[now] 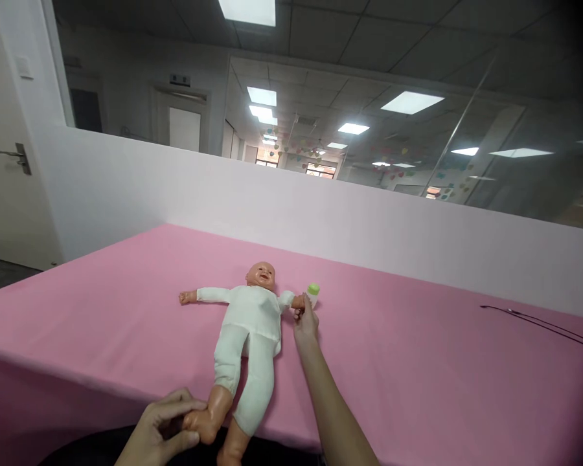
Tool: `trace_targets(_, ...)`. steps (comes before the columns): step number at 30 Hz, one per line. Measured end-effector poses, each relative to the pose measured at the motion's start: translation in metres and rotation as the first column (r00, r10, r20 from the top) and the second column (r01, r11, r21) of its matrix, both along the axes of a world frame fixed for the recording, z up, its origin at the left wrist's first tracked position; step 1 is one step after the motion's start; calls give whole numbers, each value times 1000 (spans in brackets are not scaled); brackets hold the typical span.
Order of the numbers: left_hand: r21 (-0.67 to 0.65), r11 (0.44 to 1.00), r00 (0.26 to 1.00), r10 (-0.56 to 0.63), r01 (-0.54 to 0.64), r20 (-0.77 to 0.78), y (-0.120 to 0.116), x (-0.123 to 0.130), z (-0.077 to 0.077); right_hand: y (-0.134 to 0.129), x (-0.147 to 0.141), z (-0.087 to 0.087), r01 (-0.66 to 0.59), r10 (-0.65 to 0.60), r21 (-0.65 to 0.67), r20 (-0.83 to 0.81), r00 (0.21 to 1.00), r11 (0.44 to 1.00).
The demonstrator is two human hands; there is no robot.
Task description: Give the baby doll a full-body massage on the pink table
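A baby doll (253,314) with a white cloth body lies on its back on the pink-covered table (393,362), head away from me, feet over the front edge. My left hand (162,424) is closed round the toes of the doll's foot at the left, thumb below and fingers above. My right hand (306,320) pinches the doll's hand on the right side. Just behind that hand stands a small bottle (313,292) with a green cap, partly hidden by my fingers. The doll's other arm stretches out to the left.
A thin black cord (539,321) lies at the table's right. Behind the table runs a low white wall (320,207) with a glass window above it. A door (10,168) with a metal handle is at the far left.
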State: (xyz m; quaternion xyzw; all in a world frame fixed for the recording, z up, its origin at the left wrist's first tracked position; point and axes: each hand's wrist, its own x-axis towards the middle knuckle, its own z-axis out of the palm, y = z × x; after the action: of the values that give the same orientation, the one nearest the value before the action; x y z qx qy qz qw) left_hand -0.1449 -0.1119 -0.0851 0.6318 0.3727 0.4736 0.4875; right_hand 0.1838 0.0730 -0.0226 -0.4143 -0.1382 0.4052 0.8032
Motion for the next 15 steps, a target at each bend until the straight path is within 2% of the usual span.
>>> trace_targets(2,14,998,998,55,-55,9,15,7,17,-4,-8,3,-86,83,51,60,995,995)
trace_targets(4,19,994,993,108,-109,44,40,20,39,-8,-16,3,-213,192,84,202,960,974)
trace_targets(7,-49,988,967,153,-146,202,82,45,66,-15,-26,-1,-407,348,20,480,805,913)
trace_targets(9,-95,984,941,175,-153,291,103,60,75,-17,-29,-5,-458,394,-33,566,724,888)
trace_targets(10,-107,982,930,181,-154,319,109,64,77,-17,-30,-6,-454,396,-41,564,725,890)
trace_targets(12,-111,981,924,186,-158,335,110,64,77,-14,-28,-7,-389,347,-12,477,808,921)
trace_targets(15,-92,976,940,217,-199,262,85,43,66,-7,-17,-6,-175,166,18,230,959,984)
